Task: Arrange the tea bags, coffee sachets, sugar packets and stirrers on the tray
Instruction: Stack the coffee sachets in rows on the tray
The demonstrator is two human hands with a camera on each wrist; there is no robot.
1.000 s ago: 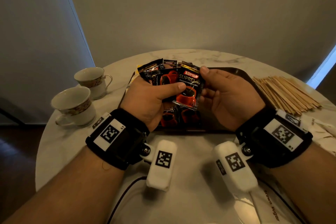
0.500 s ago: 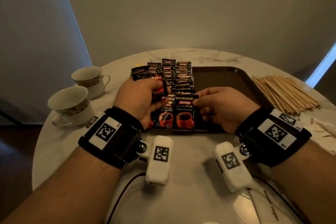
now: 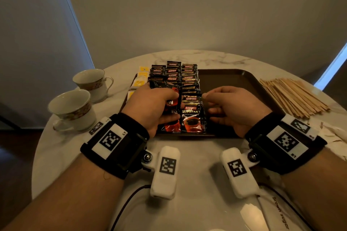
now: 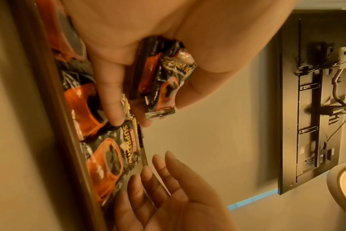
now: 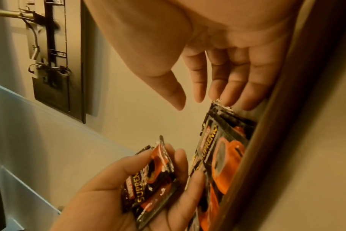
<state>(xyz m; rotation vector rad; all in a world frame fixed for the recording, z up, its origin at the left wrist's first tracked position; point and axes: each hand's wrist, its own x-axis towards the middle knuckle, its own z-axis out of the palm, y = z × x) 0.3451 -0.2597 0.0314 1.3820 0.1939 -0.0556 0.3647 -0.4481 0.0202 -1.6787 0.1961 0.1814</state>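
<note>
A dark brown tray (image 3: 234, 80) holds overlapping rows of black-and-red coffee sachets (image 3: 189, 80) on its left half. My left hand (image 3: 169, 107) grips a small bunch of coffee sachets (image 4: 164, 81) just above the left row. The front sachet of the right row (image 3: 193, 120) lies flat at the tray's near edge. My right hand (image 3: 208, 103) hovers beside it, fingers relaxed and empty, with its fingertips (image 5: 225, 100) at that sachet's far corner. Yellow tea bags (image 3: 139, 80) lie along the tray's left side, partly hidden by the sachets.
Wooden stirrers (image 3: 293, 97) are piled on the marble table right of the tray. Two teacups (image 3: 71, 110) stand at the left. White brown-sugar packets (image 3: 279, 212) lie near the front right edge. The tray's right half (image 3: 234, 88) is bare.
My right hand laid a sachet at the front of the right row and let go of it. My left hand came down toward the tray with its bunch.
</note>
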